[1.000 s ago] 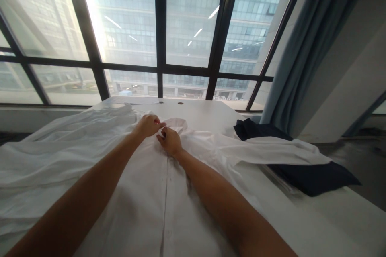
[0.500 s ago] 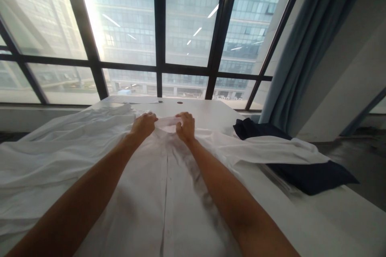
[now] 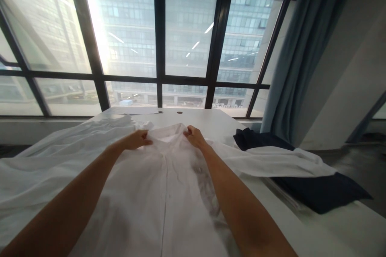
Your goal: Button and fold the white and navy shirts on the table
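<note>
A white shirt lies spread on the table, front side up, with its button placket running down the middle toward me. My left hand pinches the left side of the shirt near its collar. On the other side of the collar, my right hand is closed on the fabric at the collar's right end. One long sleeve stretches out to the right, across a folded dark navy cloth. The fingertips are partly hidden by the fabric.
More white fabric lies rumpled on the left of the white table. The navy cloth rests near the right edge. Windows with dark frames rise behind the table, and a blue-grey curtain hangs at the right.
My hands have moved apart, the left one leftward and the right one rightward, and the collar now shows wider between them. The view has tilted up slightly.
</note>
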Motion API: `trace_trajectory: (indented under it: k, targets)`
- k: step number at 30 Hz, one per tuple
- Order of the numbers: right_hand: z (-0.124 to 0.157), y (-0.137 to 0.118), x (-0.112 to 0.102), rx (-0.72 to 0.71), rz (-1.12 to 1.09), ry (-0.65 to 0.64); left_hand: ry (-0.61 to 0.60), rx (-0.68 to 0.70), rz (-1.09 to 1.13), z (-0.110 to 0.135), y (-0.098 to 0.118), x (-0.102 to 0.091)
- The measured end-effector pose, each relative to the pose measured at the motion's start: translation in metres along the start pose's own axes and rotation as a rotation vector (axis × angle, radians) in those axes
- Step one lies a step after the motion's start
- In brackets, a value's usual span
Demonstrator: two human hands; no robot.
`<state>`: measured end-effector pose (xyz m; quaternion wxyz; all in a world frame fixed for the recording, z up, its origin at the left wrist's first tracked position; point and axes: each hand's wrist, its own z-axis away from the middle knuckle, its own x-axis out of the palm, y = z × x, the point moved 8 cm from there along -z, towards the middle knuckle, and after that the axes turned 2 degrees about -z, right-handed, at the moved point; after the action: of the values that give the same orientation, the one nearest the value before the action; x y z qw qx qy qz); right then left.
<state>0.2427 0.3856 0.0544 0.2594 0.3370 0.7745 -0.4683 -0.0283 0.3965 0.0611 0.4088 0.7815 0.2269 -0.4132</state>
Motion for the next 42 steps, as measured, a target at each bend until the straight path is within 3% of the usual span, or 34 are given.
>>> trace_trajectory:
  k: [2, 5, 7, 9, 14, 19, 23, 29, 31, 33, 37, 39, 42]
  targets:
    - [-0.005, -0.007, -0.002, -0.007, 0.093, -0.017, 0.017, -0.025, -0.190, -0.011, -0.001, -0.007]
    - [-0.012, -0.021, -0.006, 0.019, 0.318, 0.020, 0.170, -0.083, -0.536, -0.029, 0.016, -0.020]
    - [-0.009, -0.028, -0.005, 0.064, 0.475, 0.038, 0.223, -0.134, -0.716, -0.034, 0.031, -0.018]
    - [0.004, -0.032, -0.001, 0.110, 0.572, 0.003, 0.180, -0.181, -0.812, -0.029, 0.040, -0.007]
    - [0.070, -0.018, -0.002, 0.153, 0.618, -0.196, -0.127, -0.112, -0.653, 0.026, 0.029, 0.027]
    - [0.126, 0.031, -0.011, 0.442, 0.483, -0.436, -0.246, -0.156, -0.584, 0.086, 0.002, 0.031]
    - [0.127, 0.051, -0.007, 0.429, 0.457, -0.484, -0.283, -0.266, -0.530, 0.100, -0.007, 0.040]
    - [0.112, 0.066, -0.012, 0.389, 0.528, -0.439, -0.260, -0.317, -0.504, 0.089, -0.010, 0.046]
    - [0.107, 0.056, -0.015, 0.366, 0.573, -0.418, -0.252, -0.325, -0.510, 0.083, -0.008, 0.045]
    - [0.099, 0.029, -0.014, 0.249, 0.613, -0.355, -0.227, -0.285, -0.519, 0.075, 0.005, 0.044]
    - [0.091, -0.046, 0.007, -0.001, 0.515, -0.226, -0.062, -0.089, -0.419, 0.056, 0.061, 0.051]
    - [0.092, -0.066, 0.027, 0.029, 0.444, -0.266, -0.035, -0.116, -0.311, 0.051, 0.078, 0.063]
    - [0.091, -0.077, 0.047, 0.108, 0.393, -0.304, -0.045, -0.236, -0.155, 0.046, 0.082, 0.084]
